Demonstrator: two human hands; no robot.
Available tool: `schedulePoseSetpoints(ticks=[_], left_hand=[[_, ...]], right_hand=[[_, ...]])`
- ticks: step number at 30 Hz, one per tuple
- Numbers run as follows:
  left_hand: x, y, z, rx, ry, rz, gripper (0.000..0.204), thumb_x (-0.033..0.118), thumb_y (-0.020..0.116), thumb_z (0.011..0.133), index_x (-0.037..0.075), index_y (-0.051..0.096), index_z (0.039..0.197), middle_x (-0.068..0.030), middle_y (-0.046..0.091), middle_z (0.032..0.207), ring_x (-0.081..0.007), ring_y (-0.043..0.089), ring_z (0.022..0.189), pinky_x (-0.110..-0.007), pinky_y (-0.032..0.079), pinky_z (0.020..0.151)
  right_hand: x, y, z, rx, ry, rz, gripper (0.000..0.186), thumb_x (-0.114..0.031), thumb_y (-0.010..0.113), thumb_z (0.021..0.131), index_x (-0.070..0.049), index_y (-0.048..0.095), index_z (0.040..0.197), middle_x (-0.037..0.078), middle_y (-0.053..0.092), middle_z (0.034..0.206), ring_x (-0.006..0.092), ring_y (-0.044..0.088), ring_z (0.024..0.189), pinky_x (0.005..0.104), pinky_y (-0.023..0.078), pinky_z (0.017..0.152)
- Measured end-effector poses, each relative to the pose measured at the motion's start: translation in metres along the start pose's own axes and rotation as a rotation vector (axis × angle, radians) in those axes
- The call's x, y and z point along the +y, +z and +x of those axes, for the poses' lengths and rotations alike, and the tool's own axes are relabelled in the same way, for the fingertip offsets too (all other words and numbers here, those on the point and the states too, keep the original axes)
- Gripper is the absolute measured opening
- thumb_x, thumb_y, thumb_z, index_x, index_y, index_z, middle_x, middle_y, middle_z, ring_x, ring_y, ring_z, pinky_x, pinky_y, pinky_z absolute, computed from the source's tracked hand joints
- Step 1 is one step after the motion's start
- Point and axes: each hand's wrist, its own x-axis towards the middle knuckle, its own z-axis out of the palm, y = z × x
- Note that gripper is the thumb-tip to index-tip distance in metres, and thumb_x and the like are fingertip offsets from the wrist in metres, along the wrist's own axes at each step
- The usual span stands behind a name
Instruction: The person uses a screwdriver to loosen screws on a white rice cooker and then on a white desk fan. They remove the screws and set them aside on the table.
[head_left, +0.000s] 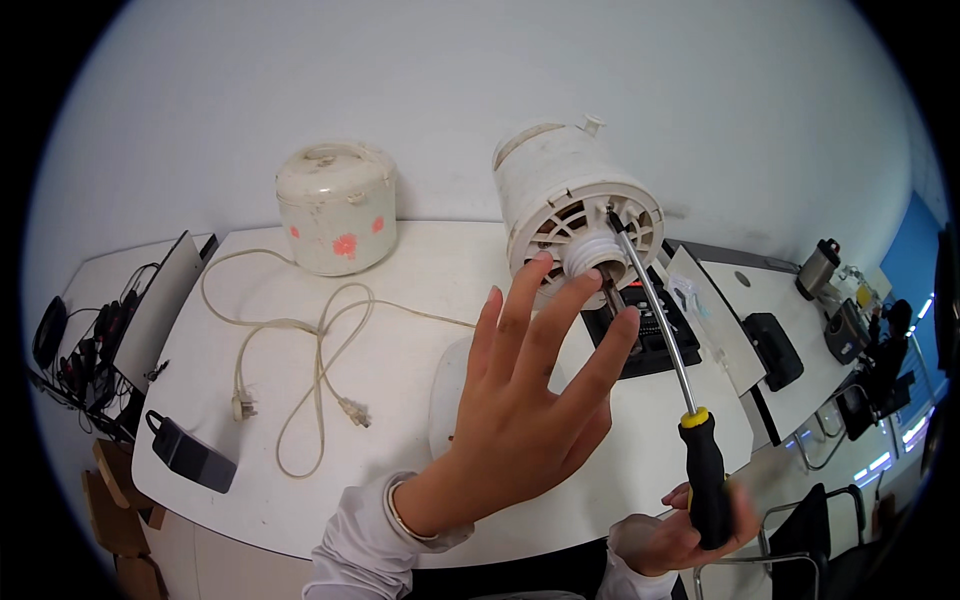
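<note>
White plastic makes up the cylindrical appliance (555, 165) that, in the head view, lies tilted just beyond the left hand (530, 410), its grilled round base turned toward the person. From the base a ribbed neck (585, 255) juts out at the left hand's fingertips. That hand is loosely spread, back uppermost, fingers bent forward; a dark metal piece (610, 292) shows between forefinger and thumb, though I cannot tell whether they pinch it.

Lower and to the right, the right hand (675, 545), partly blurred, is closed around the butt of a screwdriver (704, 465) with a black and yellow handle. Its long steel shaft slants up past the left hand's thumb, and the tip reaches the grilled base near the upper rim.

Partly hidden behind the left hand is a pale rounded piece (447, 385) on the white tabletop (390, 440); beyond its thumb sits an open black tool case (665, 352). To the left of the left hand, a cream cord (319, 365) lies in loops, with plugs at its ends, and farther off stands a lidded cream pot (318, 220) with red flower marks. Well left of the same hand, near the tabletop's edge, rests a dark grey box (190, 455).
</note>
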Motion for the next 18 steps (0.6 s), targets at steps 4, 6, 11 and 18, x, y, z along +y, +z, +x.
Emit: schedulePoseSetpoints(ticks=[4,6,11,18], left_hand=[[-0.0004,0.0011,0.0004,0.004,-0.009,-0.04,0.057,0.003,0.061,0.066,0.007,0.049,0.122,-0.0206,0.038,0.128,-0.0461,0.037,0.119,-0.053,0.035,0.095],[-0.0002,0.0001,0.0013,-0.012,-0.01,-0.029,0.057,0.003,0.06,0.066,0.008,0.049,0.122,-0.0208,0.037,0.129,-0.046,0.037,0.12,-0.054,0.035,0.095],[0.0015,-0.005,0.0032,-0.091,-0.026,0.063,0.055,0.005,0.059,0.068,0.009,0.048,0.122,-0.0191,0.036,0.135,-0.0442,0.036,0.123,-0.057,0.034,0.093],[0.0016,-0.0065,0.0031,-0.097,-0.03,0.086,0.055,0.007,0.059,0.069,0.01,0.048,0.122,-0.0178,0.037,0.136,-0.0434,0.036,0.123,-0.059,0.033,0.092]], right_hand=[[-0.0006,-0.0002,0.0031,-0.011,-0.01,0.017,0.056,-0.05,0.051,0.085,-0.006,0.036,0.116,0.007,0.051,0.061,0.0135,0.055,0.058,0.0181,0.042,0.051],[-0.0007,-0.0002,0.0044,-0.012,-0.017,0.034,0.055,-0.05,0.052,0.086,-0.006,0.036,0.116,0.007,0.052,0.062,0.0138,0.055,0.058,0.0186,0.042,0.05],[0.0004,0.0046,-0.0007,0.046,0.01,0.04,0.053,-0.049,0.051,0.086,-0.007,0.036,0.116,0.008,0.052,0.064,0.0149,0.056,0.056,0.0205,0.043,0.049],[-0.003,0.0059,-0.0031,0.02,0.045,0.051,0.051,-0.049,0.051,0.086,-0.011,0.037,0.117,0.012,0.051,0.074,0.0159,0.056,0.055,0.0223,0.044,0.047]])
